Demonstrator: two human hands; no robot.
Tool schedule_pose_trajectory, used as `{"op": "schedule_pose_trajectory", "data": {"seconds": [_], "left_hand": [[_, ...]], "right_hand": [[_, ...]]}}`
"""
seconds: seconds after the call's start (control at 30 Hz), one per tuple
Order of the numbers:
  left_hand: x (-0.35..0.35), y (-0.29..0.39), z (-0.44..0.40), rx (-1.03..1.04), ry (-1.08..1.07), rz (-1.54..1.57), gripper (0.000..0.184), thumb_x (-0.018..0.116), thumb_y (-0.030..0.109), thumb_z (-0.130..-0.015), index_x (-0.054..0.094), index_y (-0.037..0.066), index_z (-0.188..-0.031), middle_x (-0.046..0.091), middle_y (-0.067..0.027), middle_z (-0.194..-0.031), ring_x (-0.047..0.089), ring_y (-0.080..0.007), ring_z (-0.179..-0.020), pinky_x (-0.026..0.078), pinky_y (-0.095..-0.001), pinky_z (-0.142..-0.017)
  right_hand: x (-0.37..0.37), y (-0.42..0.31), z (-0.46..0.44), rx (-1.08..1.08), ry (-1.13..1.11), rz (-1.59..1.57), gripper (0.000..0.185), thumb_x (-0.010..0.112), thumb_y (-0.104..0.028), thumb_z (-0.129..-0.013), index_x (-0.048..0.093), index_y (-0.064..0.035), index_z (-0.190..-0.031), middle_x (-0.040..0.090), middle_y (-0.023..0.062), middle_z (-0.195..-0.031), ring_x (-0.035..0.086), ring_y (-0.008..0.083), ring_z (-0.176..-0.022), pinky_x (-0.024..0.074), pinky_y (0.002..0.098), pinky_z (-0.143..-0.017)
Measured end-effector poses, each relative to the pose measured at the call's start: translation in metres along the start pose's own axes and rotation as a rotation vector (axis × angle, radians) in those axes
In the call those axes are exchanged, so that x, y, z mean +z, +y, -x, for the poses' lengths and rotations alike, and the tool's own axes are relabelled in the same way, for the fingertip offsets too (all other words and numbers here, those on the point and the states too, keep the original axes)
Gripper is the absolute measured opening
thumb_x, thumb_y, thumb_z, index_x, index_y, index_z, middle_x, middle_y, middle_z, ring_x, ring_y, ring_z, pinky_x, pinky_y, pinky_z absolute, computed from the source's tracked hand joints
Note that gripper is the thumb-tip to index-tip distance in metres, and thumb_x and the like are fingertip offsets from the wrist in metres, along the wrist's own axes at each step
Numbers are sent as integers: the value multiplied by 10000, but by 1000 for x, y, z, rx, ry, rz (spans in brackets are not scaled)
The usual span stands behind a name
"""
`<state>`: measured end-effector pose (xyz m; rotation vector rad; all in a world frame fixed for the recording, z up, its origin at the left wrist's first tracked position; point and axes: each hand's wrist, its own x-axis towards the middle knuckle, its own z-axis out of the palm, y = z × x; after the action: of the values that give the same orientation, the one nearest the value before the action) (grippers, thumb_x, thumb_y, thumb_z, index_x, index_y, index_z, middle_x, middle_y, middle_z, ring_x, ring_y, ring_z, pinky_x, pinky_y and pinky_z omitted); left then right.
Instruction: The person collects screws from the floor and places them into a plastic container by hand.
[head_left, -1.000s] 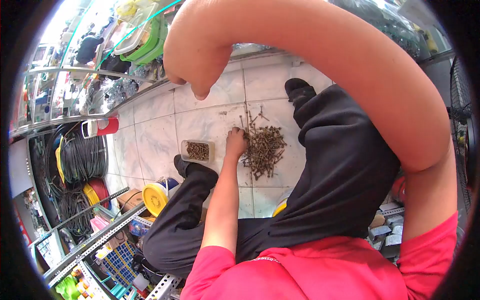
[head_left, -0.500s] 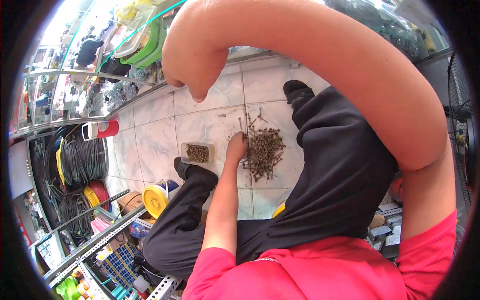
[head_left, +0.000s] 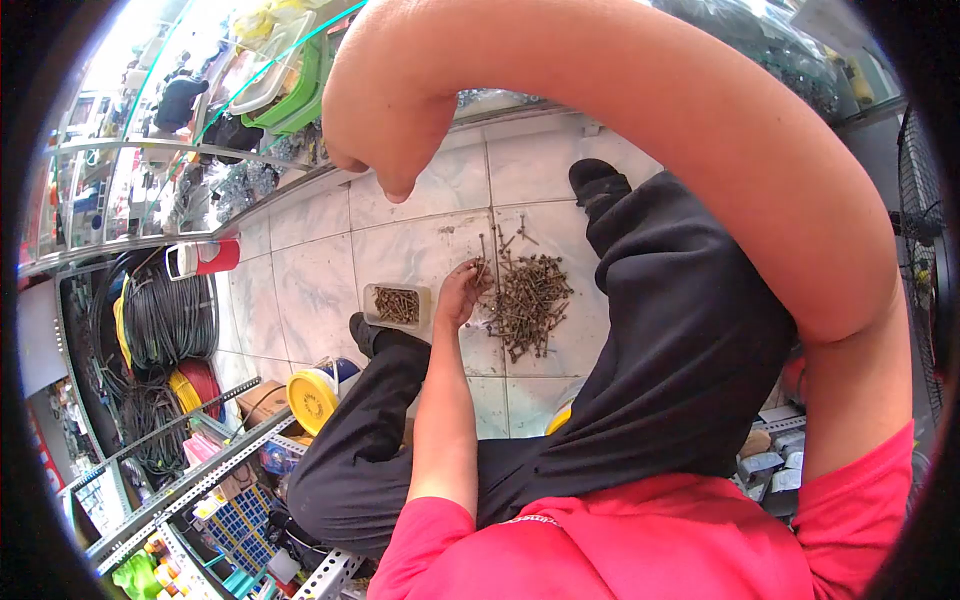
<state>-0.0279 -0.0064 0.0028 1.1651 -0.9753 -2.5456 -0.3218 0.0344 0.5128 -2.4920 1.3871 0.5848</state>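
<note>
My left hand [head_left: 460,294] is low over the tiled floor at the left edge of a loose pile of brown screws [head_left: 532,305]. Its palm is turned partly up, and the fingers are curled around a few screws [head_left: 481,268]; how many is too small to tell. Left of this hand stands a clear plastic tub [head_left: 424,318] with more screws [head_left: 396,303] in it. Close to the camera, my right hand [head_left: 388,110] hangs from a raised, bent arm, back of the hand toward me. Its fingers look curled, and whatever they may hold is hidden.
Glass shelving [head_left: 150,148] with goods and a green container [head_left: 300,105] runs along the far side. Coiled black cable [head_left: 175,310], a yellow-lidded bucket [head_left: 311,402] and a metal rack [head_left: 235,455] are at left. My outstretched legs [head_left: 690,300] flank the screws; a fan [head_left: 920,230] is at right.
My left hand has drawn slightly left from the pile's edge and rolled over, so its palm and curled fingers now show. The right hand has stayed in place.
</note>
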Motion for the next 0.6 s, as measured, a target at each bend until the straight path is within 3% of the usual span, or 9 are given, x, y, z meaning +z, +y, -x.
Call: {"op": "schedule_pose_trajectory", "data": {"seconds": [0.33, 0.43, 0.6], "left_hand": [[10, 3, -4, 35, -29, -33, 315, 554, 56, -953, 542, 23, -1266, 675, -118, -1067, 681, -240, -923, 572, -413, -850], [6, 0, -11, 77, 90, -94, 285, 595, 54, -933, 548, 53, -1214, 625, -75, -1047, 642, -223, -934, 561, -422, -869], [8, 4, -30, 145, 287, -221, 342, 621, 74, -908, 532, 31, -1236, 627, -50, -937, 656, -187, -847, 572, -373, -751]], "right_hand": [[4, -16, 12, 161, 49, -14, 422, 649, -309, -874, 731, -55, -1201, 695, 171, -1242, 650, 329, -1133, 496, 472, -968], [3, -5, 8, 94, 32, -21, 422, 650, -300, -868, 730, -54, -1202, 694, 174, -1241, 650, 332, -1130, 497, 472, -965], [2, -6, 14, 106, 18, -64, 416, 647, -285, -863, 731, -55, -1200, 696, 176, -1226, 651, 331, -1122, 501, 469, -957]]}}
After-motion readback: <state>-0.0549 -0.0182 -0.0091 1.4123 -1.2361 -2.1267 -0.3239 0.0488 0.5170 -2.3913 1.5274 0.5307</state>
